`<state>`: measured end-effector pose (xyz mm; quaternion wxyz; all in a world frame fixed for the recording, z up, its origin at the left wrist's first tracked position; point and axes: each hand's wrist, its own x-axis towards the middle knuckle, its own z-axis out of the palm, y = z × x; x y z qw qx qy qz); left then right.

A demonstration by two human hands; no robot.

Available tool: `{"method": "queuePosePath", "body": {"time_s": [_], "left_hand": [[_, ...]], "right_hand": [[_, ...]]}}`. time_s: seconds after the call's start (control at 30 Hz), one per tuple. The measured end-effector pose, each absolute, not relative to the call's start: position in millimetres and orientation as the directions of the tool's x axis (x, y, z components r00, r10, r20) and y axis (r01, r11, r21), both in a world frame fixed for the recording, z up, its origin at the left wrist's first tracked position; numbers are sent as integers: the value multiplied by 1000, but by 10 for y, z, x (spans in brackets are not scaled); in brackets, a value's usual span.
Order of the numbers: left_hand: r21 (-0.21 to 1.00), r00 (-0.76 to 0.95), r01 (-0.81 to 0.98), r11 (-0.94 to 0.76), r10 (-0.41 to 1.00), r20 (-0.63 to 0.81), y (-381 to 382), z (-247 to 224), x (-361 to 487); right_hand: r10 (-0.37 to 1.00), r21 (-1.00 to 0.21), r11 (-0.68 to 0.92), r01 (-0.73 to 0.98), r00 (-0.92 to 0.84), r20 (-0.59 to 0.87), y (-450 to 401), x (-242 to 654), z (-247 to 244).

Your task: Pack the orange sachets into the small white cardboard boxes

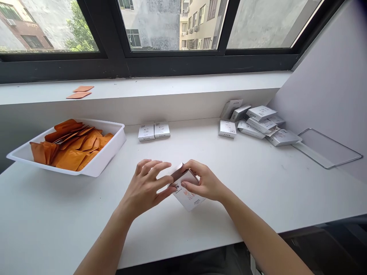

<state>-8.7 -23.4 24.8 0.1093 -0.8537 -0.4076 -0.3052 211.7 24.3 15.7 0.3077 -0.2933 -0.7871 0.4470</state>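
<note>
A small white printed carton (189, 195) is held slantwise above a white table (237, 217), near its front edge, with the flap (178, 172) at its upper end raised. The right hand (205, 183) grasps it, thumb across the printed face, other fingers behind. The left hand (147, 189) has its thumb and index finger at the open end, the other 3 fingers raised and spread; whether those 2 digits pinch the card cannot be told.

The carton is probably light, thin card, fairly smooth and easily creased or crushed. The side edges are the best hold, gripped gently, clear of the flap.

Counts: 1 carton in hand; 2 white boxes (154, 131) side by side by the wall; at least 8 in the pile of boxes (262, 124) at right, partly hidden; 1 white tub (101, 162) of overlapping orange packets (73, 159), too many to count; 2 packets (79, 94) on the windowsill (160, 84); 1 clear rectangular tray or lid (329, 149).
</note>
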Motion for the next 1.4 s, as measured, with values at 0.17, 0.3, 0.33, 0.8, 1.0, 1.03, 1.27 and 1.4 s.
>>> {"method": "queuePosePath", "body": {"time_s": [0.17, 0.3, 0.33, 0.8, 1.0, 1.03, 1.27, 1.4], "left_hand": [[143, 518, 751, -644, 710, 477, -215, 201, -85], [213, 487, 777, -592, 781, 390, -192, 167, -87], [238, 469, 785, -571, 800, 373, -186, 164, -90], [448, 129, 873, -192, 977, 167, 166, -362, -211], [474, 113, 867, -153, 987, 111, 169, -315, -171], [474, 103, 869, -141, 989, 105, 171, -309, -163], [469, 103, 871, -146, 988, 117, 194, -291, -167], [462, 138, 865, -193, 979, 150, 195, -341, -227]], "right_hand": [[641, -788, 545, 285, -747, 174, 310, 2139, 331], [615, -721, 594, 358, -780, 120, 398, 2128, 428], [616, -733, 575, 364, -782, 95, 422, 2137, 437], [955, -674, 260, 692, -289, 72, 2266, 1854, 263], [949, -665, 305, 682, -275, 153, 2578, 1827, -15], [949, -660, 306, 686, -270, 160, 2570, 1800, -59], [974, -601, 201, 774, -95, 204, 2493, 1360, -191], [856, -290, 397, 871, -237, 459, 2310, 1878, -22]]}}
